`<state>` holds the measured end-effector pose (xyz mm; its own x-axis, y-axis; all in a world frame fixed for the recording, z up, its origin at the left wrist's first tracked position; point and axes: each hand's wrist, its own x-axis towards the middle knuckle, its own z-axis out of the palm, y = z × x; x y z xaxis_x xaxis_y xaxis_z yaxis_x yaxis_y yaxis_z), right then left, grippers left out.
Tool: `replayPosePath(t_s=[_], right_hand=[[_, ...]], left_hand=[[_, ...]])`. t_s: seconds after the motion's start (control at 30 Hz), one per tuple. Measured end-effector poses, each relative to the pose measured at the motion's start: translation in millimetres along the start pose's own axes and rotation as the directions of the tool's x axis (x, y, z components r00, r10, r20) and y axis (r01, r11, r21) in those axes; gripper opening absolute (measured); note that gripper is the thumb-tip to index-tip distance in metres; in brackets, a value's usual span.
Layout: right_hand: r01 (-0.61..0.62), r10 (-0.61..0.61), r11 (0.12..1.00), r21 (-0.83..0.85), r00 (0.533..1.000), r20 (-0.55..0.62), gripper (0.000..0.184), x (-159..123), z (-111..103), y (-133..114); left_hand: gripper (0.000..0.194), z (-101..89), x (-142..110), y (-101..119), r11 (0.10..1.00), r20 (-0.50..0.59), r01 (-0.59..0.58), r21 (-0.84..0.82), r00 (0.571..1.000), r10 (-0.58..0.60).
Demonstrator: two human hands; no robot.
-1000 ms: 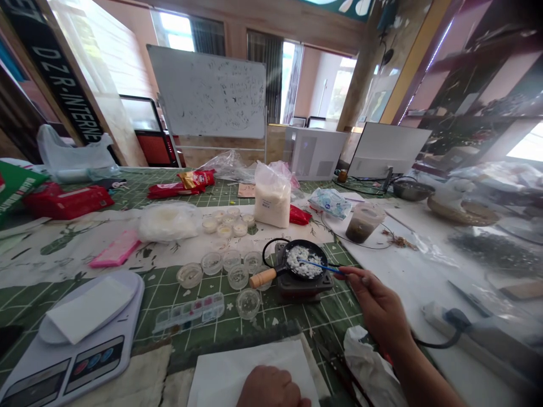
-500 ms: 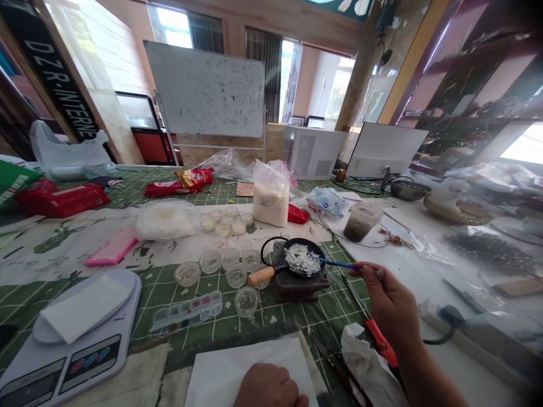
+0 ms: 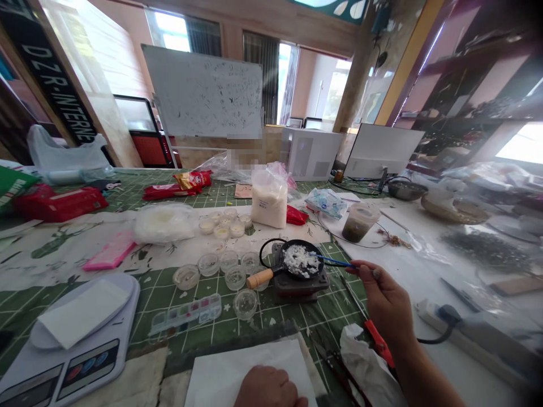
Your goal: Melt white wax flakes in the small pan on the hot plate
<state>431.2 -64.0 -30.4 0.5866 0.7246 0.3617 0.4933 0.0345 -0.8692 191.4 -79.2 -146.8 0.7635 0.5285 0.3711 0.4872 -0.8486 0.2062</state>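
My right hand (image 3: 384, 297) pinches a thin blue stick (image 3: 337, 262) between thumb and fingers. Its far end reaches into white flakes (image 3: 300, 261) in a small black frying pan (image 3: 321, 268) with a wooden handle (image 3: 260, 278). Under the pan is a small dark hot plate (image 3: 297, 289). My left hand (image 3: 270, 387) rests as a closed fist on a sheet of white paper (image 3: 212, 370) at the bottom edge, with nothing seen in it. Several clear round cups (image 3: 245, 303) stand left of the pan.
A kitchen scale (image 3: 123, 316) and a pill-box-like case (image 3: 186, 312) lie to the left. Behind the pan stands a bag of white granules (image 3: 270, 203). A red-handled tool (image 3: 379, 342), scissors (image 3: 335, 362), crumpled tissue (image 3: 365, 356) and a power strip (image 3: 462, 333) lie near my right arm.
My right hand has shifted slightly left with the blue stick, and the flakes in the pan lie a little differently. The left hand stays on the paper.
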Motion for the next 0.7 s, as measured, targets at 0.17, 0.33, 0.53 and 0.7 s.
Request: replayPosePath(t_s=[0.17,0.33,0.53,0.7], right_hand=[[0.027,-0.035,0.996,0.086,0.994,0.099,0.034,-1,0,-3],[0.04,-0.04,0.999,-0.022,0.999,-0.007,0.031,-2,-6,-5],[0.203,-0.203,0.976,-0.08,0.979,0.008,0.026,-9,-1,-7],[0.173,-0.178,0.984,0.044,0.972,0.15,0.024,-11,3,-9]], left_hand=[[0.02,0.9,0,-1,1.0,-0.032,-0.022,0.006,0.999,0.022],[0.021,-1.1,1,-1,1.0,-0.043,-0.019,-0.003,0.999,0.019],[0.02,-1.7,2,-1,1.0,-0.073,-0.019,-0.009,0.997,0.018],[0.022,1.1,1,-2,1.0,-0.057,-0.007,-0.025,0.998,0.006]])
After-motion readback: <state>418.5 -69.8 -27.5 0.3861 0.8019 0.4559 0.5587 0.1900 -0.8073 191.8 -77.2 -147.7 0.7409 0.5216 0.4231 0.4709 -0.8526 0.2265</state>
